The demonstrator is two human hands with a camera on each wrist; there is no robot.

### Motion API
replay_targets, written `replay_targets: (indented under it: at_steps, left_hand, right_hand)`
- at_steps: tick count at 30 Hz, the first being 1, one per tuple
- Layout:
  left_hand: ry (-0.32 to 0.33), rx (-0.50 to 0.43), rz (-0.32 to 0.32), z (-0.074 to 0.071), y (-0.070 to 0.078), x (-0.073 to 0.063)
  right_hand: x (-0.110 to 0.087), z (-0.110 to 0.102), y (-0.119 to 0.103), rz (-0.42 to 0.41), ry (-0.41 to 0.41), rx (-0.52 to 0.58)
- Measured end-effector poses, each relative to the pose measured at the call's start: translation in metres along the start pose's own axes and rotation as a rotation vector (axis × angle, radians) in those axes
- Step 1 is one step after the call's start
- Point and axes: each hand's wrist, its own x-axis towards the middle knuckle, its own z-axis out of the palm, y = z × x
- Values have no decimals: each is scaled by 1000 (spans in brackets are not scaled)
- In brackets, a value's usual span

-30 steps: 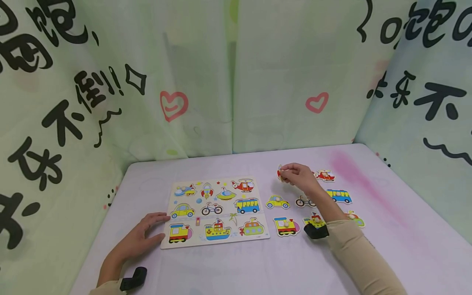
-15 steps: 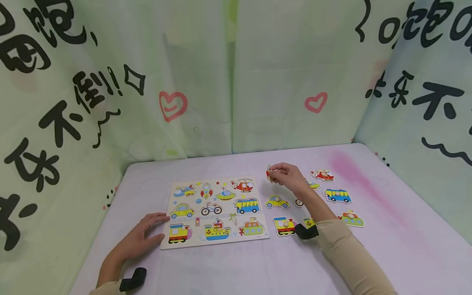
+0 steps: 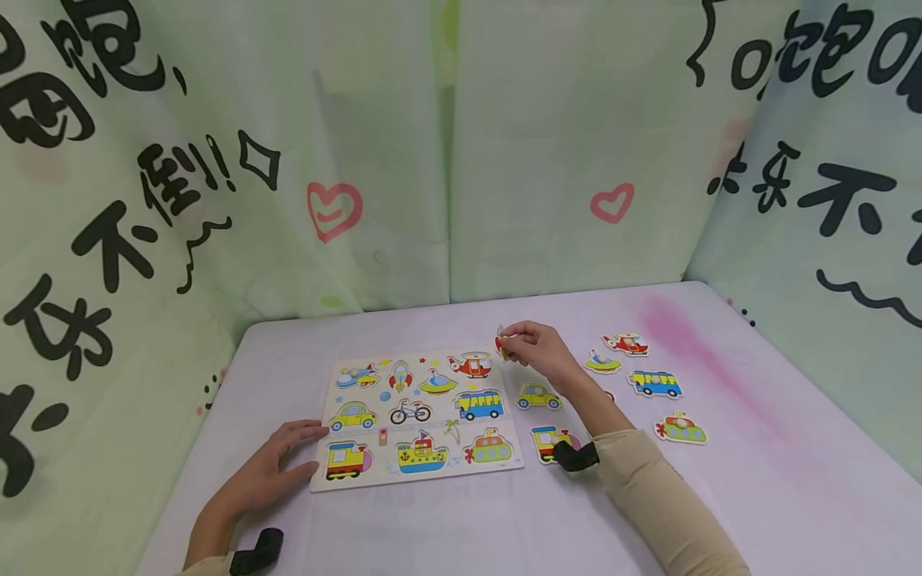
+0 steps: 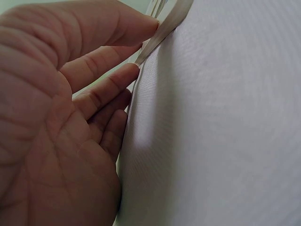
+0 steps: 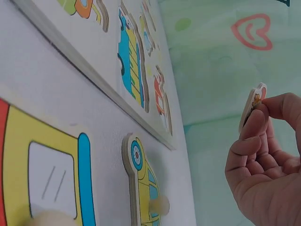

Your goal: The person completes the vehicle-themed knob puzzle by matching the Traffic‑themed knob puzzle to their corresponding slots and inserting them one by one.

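Observation:
My left hand [image 3: 274, 464] rests at the left edge of a wooden puzzle board [image 3: 432, 477], its fingers fairly straight. In the left wrist view the thumb and fingertips touch the edge of the board [image 4: 164, 26]. My right hand [image 3: 536, 352] is raised just off the board's upper right corner. Thumb and forefinger pinch a rocket puzzle piece [image 3: 500, 344] by its back or knob, near the printed helicopter [image 3: 471, 366]. The right wrist view shows the rocket piece [image 5: 249, 107] edge-on, upright and above the table.
Loose knobbed pieces lie right of the board: a car [image 3: 537, 396], a train [image 3: 551, 442], a flying saucer [image 3: 602, 362], a helicopter [image 3: 628, 345], a bus [image 3: 654, 384] and a submarine [image 3: 681, 429]. The right forearm hides others. Printed cloth [image 3: 389, 160] walls the table's back and sides.
My right hand has carried the rocket piece left, from above the loose pieces to the board's upper right corner. The saucer piece came into view behind it. My left hand stays at the board.

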Motion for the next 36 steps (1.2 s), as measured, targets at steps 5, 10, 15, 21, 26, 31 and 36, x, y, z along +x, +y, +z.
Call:
replay_targets:
  at_steps: [5, 10, 15, 21, 26, 31, 36]
  left_hand:
    - [3, 3, 15, 0, 0, -1]
    - [4, 0, 7, 1, -1, -1]
    - [3, 21, 17, 1, 0, -3]
    - [18, 56, 47, -1, 0, -1]
    - [30, 67, 59, -2, -1, 1]
    - [22, 77, 51, -2, -1, 1]
    - [12, 34, 48, 0, -1, -1]
  right_hand:
    - [-1, 9, -2, 2, -1, 16]
    - [-2, 20, -5, 11, -18, 30]
    - [-1, 29, -7, 13, -33, 31]
    - [2, 38, -15, -1, -38, 23]
    - [4, 46, -22, -10, -52, 34]
    - [5, 54, -24, -1, -66, 56]
    - [7, 62, -23, 2, -69, 78]
